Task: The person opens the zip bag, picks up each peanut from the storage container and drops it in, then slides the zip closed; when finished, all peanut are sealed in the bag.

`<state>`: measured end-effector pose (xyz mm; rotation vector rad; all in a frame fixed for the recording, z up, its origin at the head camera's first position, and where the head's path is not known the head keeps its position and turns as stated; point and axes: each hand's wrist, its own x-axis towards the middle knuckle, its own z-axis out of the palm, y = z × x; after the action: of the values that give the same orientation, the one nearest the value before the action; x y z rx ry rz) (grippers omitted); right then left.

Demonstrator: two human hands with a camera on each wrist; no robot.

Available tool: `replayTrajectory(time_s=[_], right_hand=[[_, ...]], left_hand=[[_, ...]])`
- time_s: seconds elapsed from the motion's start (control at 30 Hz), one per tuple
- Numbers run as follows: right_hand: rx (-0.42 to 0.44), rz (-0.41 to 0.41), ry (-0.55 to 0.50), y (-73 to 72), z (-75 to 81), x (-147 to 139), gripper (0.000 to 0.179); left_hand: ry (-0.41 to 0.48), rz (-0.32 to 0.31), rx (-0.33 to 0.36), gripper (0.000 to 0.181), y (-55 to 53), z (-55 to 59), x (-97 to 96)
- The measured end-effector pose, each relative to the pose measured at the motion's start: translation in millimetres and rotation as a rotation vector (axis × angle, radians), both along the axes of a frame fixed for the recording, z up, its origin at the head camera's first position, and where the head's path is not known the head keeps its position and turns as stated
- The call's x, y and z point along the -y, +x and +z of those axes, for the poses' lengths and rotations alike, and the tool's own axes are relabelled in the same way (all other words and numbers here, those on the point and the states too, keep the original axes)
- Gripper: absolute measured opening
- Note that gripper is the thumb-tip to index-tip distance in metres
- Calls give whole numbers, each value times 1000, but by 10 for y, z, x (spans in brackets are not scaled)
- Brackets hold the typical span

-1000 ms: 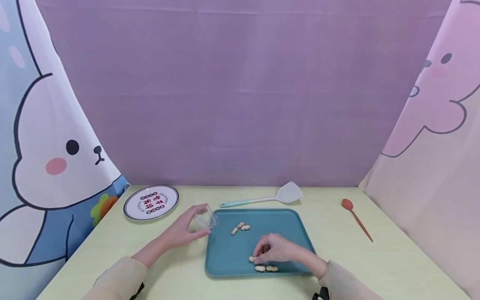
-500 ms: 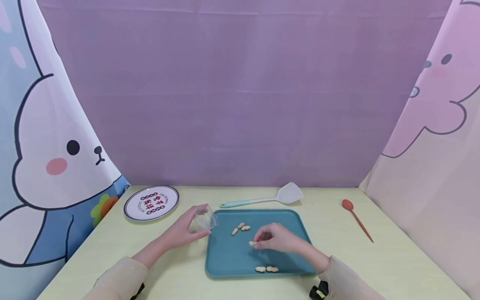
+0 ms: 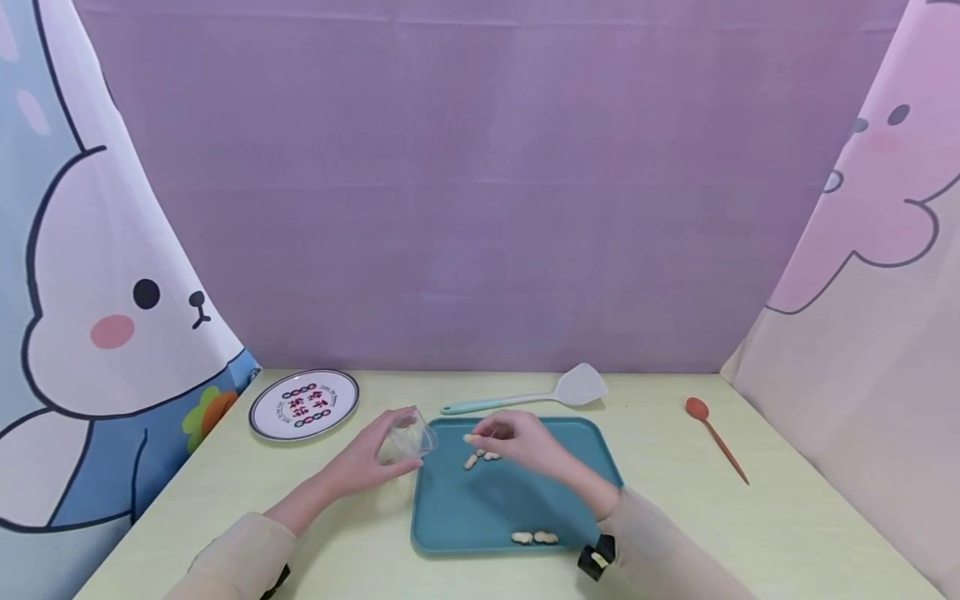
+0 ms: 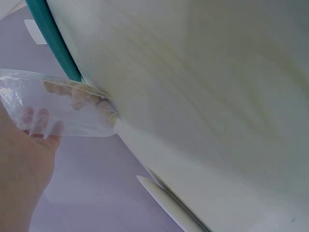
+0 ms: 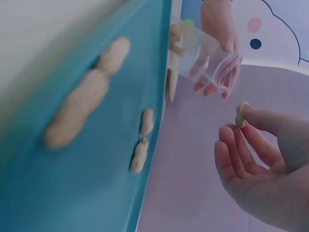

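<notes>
My left hand [image 3: 362,462] holds a clear zip bag [image 4: 63,108] by its mouth, left of the tray. Several peanuts [image 4: 79,95] show through the plastic at the bag's bottom end. A single peanut [image 5: 241,115] is pinched between the thumb and fingertips of my right hand [image 3: 525,442], raised over the far part of the teal tray [image 3: 480,508]. Below that hand, a small group of peanuts [image 3: 470,461] lies on the tray, partly hidden by the fingers. Two more peanuts [image 3: 534,538] lie end to end along the tray's near edge.
Behind the tray lies a spatula [image 3: 577,387] with a pale green handle. A white plate [image 3: 258,419] with red lettering is at the back left of the table [image 3: 660,500]. To the right lies a red spoon [image 3: 716,437]. Curtains stand behind and at both sides.
My right hand has picked a peanut up from the tray's near part and carried it away from me and leftward, toward the bag. The left hand and bag stay in place.
</notes>
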<state>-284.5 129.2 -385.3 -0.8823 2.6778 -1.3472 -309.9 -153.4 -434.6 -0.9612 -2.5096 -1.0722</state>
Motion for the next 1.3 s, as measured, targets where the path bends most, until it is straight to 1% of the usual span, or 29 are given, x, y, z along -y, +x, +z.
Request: replayTrajectory(time_s=[0.1, 0.23, 0.33, 0.47, 0.67, 0.77, 0.9, 1.03, 1.13, 1.3], right_hand=[[-39, 7, -18, -41, 27, 117, 20], [-57, 9, -37, -92, 40, 262, 23], [-63, -1, -58, -118, 30, 362, 24], [-65, -15, -90, -132, -8, 480, 22], [-54, -8, -111, -134, -43, 615, 19], [-60, -4, -113, -132, -43, 654, 19], [-74, -24, -97, -141, -55, 683, 21], [-113, -29, -81, -156, -81, 684, 26], [-115, -25, -83, -154, -87, 677, 26], [-87, -33, -88, -138, -74, 668, 26]], left_hand=[[-1, 0, 4, 76, 2, 0, 3], [6, -5, 5, 76, 3, 7, 6], [11, -14, -5, 76, -3, 9, 8], [9, -12, -19, 75, -5, 11, 12], [7, -11, -18, 75, -7, 6, 20], [9, -16, -27, 74, -20, -5, 23], [10, -16, -35, 74, -35, -19, 22], [5, -17, -36, 76, -47, -26, 19], [1, -19, -41, 76, -50, -27, 20], [4, -19, -37, 75, -41, -21, 20]])
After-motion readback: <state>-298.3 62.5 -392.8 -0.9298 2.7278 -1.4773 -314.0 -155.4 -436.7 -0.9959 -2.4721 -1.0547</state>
